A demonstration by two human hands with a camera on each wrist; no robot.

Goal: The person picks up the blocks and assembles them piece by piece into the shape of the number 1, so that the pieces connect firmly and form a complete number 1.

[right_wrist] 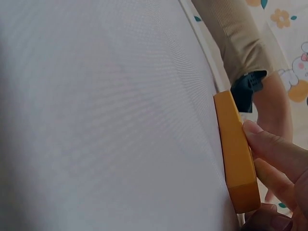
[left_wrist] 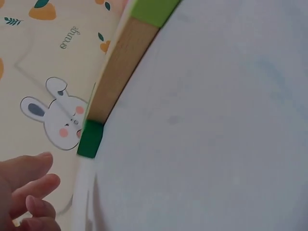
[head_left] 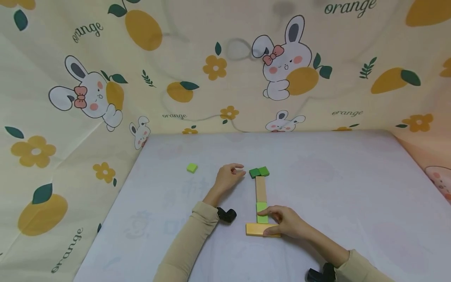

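Observation:
My right hand (head_left: 290,223) is at the near end of a line of flat blocks. Its thumb lies on a yellow block (head_left: 254,229) set crosswise, while the index fingertip touches a light green block (head_left: 262,219) just behind it. In the right wrist view, the thumb and fingers are around the yellow block (right_wrist: 235,149). Beyond the light green piece lies a long wooden block (head_left: 260,188), then two dark green blocks (head_left: 255,173) at the far end. Left of these, my left hand (head_left: 228,178) hovers with loosely bent fingers and holds nothing.
A loose lime green block (head_left: 192,168) lies to the left on the white table (head_left: 334,188). A patterned cloth (head_left: 211,23) with rabbits and oranges rises behind and beside the table. Black wrist devices (head_left: 227,215) sit at both cuffs.

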